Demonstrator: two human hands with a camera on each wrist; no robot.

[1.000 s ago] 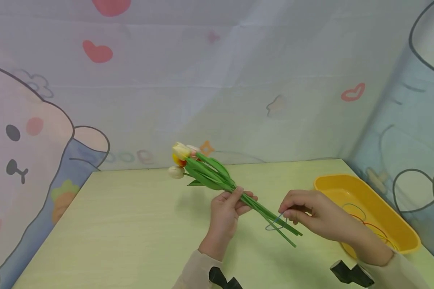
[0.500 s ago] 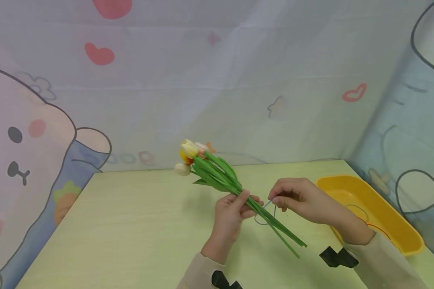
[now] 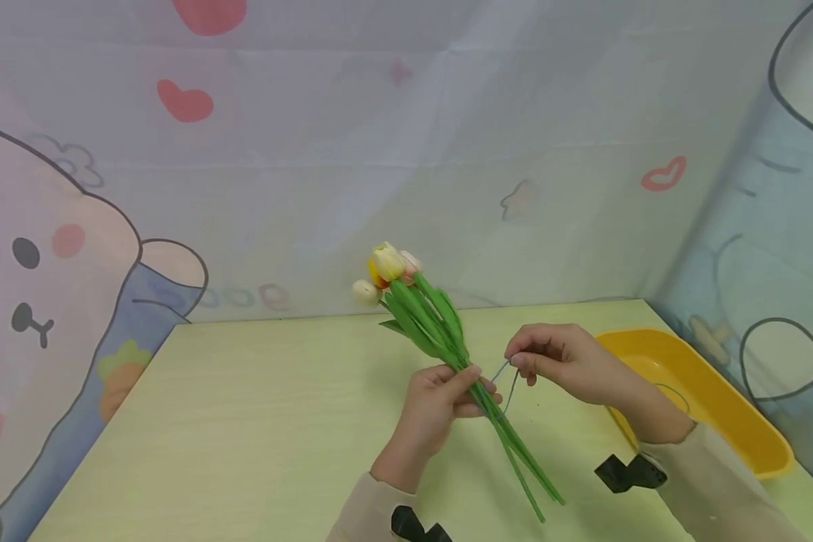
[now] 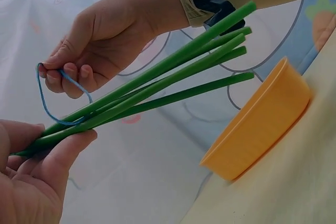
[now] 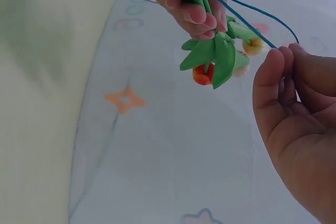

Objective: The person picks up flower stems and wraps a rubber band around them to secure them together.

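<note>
A bunch of tulips [image 3: 427,316] with white, pink, yellow and orange heads slants above the table, stems pointing toward the front right. My left hand [image 3: 440,399] grips its green stems [image 4: 173,74] just below the leaves, thumb on top. A thin blue elastic band [image 4: 47,106] loops around the stems close beside the left fingers. Between thumb and fingertips my right hand [image 3: 576,365] pinches the far end of this band, drawn out to the right of the stems. Two taut blue strands of the band [image 5: 241,17] run from stems to fingertips in the right wrist view.
At the right of the pale table [image 3: 244,421] stands a yellow tray [image 3: 738,421], partly behind the right forearm. A thin loop [image 3: 674,395] lies inside it. Cloth with printed cartoons [image 3: 352,150] hangs behind the table and along the sides.
The band has slid up the stems to my left hand, drawn by my right hand moving left and up. The bunch has turned more upright, its heads shifting right.
</note>
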